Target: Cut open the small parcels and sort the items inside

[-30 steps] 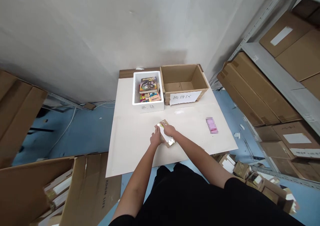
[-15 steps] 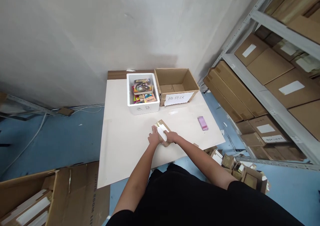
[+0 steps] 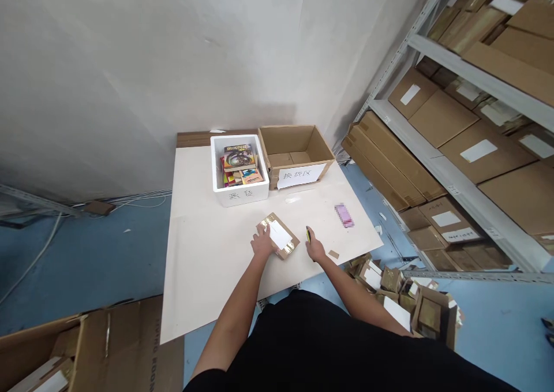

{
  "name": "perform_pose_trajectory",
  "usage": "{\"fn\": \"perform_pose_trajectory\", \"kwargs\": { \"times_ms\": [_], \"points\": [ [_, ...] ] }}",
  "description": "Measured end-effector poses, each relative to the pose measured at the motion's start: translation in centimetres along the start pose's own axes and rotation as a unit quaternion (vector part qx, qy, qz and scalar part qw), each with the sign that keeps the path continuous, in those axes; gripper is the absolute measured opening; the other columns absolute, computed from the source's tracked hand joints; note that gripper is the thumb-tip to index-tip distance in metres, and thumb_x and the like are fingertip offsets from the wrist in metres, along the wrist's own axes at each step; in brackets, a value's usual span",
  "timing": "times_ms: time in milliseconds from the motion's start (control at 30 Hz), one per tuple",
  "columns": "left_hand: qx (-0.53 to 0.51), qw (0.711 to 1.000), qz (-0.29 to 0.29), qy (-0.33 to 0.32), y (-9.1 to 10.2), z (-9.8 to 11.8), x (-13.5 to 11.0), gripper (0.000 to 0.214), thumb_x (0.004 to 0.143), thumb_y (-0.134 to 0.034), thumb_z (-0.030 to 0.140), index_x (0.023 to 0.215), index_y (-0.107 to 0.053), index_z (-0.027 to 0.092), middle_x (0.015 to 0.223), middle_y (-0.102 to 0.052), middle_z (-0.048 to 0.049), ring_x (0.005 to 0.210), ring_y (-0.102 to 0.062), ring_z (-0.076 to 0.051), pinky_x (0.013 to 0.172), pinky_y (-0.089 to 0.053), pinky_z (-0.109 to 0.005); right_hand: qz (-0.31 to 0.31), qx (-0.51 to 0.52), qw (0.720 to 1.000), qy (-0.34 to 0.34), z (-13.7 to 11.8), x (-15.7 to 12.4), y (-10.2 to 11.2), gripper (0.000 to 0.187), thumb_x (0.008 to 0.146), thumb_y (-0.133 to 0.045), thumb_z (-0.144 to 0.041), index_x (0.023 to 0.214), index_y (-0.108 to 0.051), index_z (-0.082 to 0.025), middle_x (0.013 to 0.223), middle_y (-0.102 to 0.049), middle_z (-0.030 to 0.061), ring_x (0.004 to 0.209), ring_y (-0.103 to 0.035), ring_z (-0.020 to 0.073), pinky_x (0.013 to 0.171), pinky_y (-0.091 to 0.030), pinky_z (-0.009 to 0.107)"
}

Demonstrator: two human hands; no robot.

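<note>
Across tabletop (image 3: 203,265), two hands (image 3: 262,242) (image 3: 316,249), one parcel (image 3: 280,235), one tool (image 3: 308,235)

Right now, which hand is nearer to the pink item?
Right. The right hand, holding a tool, is left of the pink item, on its near side; the left hand is farther left, on the parcel.

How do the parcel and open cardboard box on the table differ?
Size: the parcel is smaller and flatter than the cardboard box.
Top: the parcel's looks closed; the box's is open.
Paper: the parcel's white label faces up; the box's white sheet is on its front.
Contact: the left hand is on the parcel, not the box.
Both are brown cardboard.
</note>
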State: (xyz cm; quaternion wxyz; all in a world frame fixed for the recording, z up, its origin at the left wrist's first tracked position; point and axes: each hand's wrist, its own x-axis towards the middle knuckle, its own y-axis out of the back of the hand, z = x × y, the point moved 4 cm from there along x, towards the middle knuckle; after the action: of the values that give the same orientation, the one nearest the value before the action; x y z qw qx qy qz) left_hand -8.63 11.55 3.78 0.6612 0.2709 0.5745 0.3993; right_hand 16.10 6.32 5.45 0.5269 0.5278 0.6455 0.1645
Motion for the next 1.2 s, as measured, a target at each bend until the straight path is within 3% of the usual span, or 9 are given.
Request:
{"fn": "perform_pose_trajectory", "kwargs": {
  "times_ms": [133,300,367,433,500,633,767,900,1200],
  "points": [
    [0.012,0.999,0.019,0.023,-0.8,0.3,-1.1,0.126,0.073,-0.08,0.066,0.171,-0.015,0.023,0.176,-0.016,-0.0238,0.139,-0.048,-0.043,0.105,-0.049,-0.05,-0.026,0.033,0.998,-0.041,-1.8,2.5,-2.5,0.081,0.106,-0.051,-0.054,0.17,-0.017,-0.019,0.117,-0.078,0.0132,0.109,-0.075,0.0299,0.084,-0.053,0.033],
    [0.029,0.992,0.023,0.12,-2.8,0.8,-3.1,0.117,0.088,-0.058,0.073,0.169,-0.012,0.003,0.168,-0.024,-0.0372,0.137,-0.053,-0.046,0.099,-0.053,-0.049,0.015,0.039,0.999,-0.029,-5.2,6.6,-2.2,0.084,0.1,-0.065,-0.05,0.167,-0.024,-0.021,0.123,-0.076,0.0134,0.116,-0.072,0.0287,0.088,-0.051,0.031],
    [0.036,0.989,-0.001,0.146,-3.0,0.8,-3.6,0.109,0.091,-0.053,0.07,0.167,-0.019,0.001,0.163,-0.035,-0.0381,0.14,-0.051,-0.048,0.096,-0.055,-0.05,0.015,0.048,0.999,-0.014,-6.4,8.0,-1.7,0.084,0.096,-0.072,-0.047,0.164,-0.028,-0.022,0.123,-0.076,0.0129,0.115,-0.072,0.0287,0.087,-0.051,0.031],
    [0.047,0.989,-0.013,0.14,-2.5,0.6,-3.5,0.095,0.095,-0.051,0.065,0.165,-0.031,0.004,0.156,-0.048,-0.0349,0.143,-0.048,-0.048,0.1,-0.053,-0.053,0.01,0.074,0.997,0.0,-6.9,9.0,-1.5,0.073,0.097,-0.07,-0.045,0.158,-0.036,-0.023,0.119,-0.076,0.0112,0.112,-0.073,0.0271,0.085,-0.052,0.03],
    [0.061,0.993,0.012,0.098,-1.5,0.6,-3.1,0.08,0.098,-0.048,0.056,0.163,-0.038,0.012,0.157,-0.05,-0.0289,0.149,-0.041,-0.047,0.106,-0.05,-0.057,0.005,0.132,0.991,-0.001,-6.2,9.5,-1.5,0.05,0.103,-0.059,-0.045,0.146,-0.044,-0.023,0.11,-0.077,0.0077,0.102,-0.075,0.0231,0.08,-0.053,0.027],
    [0.048,0.999,-0.002,-0.024,-0.9,1.4,-2.0,0.072,0.101,-0.042,0.049,0.169,-0.026,0.032,0.177,-0.026,-0.0107,0.163,-0.016,-0.04,0.119,-0.039,-0.06,-0.053,0.289,0.956,-0.011,-2.4,8.9,-2.3,0.021,0.11,-0.042,-0.042,0.116,-0.051,-0.024,0.082,-0.071,-0.0024,0.069,-0.072,0.0141,0.066,-0.052,0.02],
    [0.047,0.997,-0.048,-0.029,-2.2,1.8,-1.4,0.071,0.104,-0.037,0.046,0.171,-0.018,0.034,0.181,-0.011,-0.0075,0.166,-0.007,-0.038,0.124,-0.03,-0.063,-0.132,0.31,0.942,-0.015,0.6,7.8,-3.2,0.03,0.106,-0.052,-0.05,0.091,-0.052,-0.023,0.061,-0.059,-0.0066,0.047,-0.06,0.0116,0.053,-0.047,0.019],
    [0.051,0.997,-0.05,-0.034,-2.7,1.6,-1.3,0.068,0.105,-0.035,0.042,0.171,-0.02,0.034,0.181,-0.01,-0.0066,0.166,-0.008,-0.036,0.125,-0.031,-0.06,-0.162,0.256,0.953,-0.024,0.5,7.9,-3.4,0.047,0.106,-0.049,-0.056,0.073,-0.052,-0.022,0.052,-0.053,-0.0051,0.042,-0.054,0.0114,0.049,-0.044,0.02],
    [0.056,0.997,-0.045,-0.022,-2.5,1.5,-1.4,0.068,0.105,-0.033,0.041,0.171,-0.015,0.04,0.181,-0.012,-0.0043,0.166,-0.007,-0.035,0.123,-0.034,-0.064,-0.152,0.261,0.953,-0.028,-0.6,8.3,-3.5,0.053,0.104,-0.049,-0.062,0.069,-0.053,-0.022,0.049,-0.054,-0.0029,0.04,-0.051,0.012,0.047,-0.041,0.022]
  ]
}}
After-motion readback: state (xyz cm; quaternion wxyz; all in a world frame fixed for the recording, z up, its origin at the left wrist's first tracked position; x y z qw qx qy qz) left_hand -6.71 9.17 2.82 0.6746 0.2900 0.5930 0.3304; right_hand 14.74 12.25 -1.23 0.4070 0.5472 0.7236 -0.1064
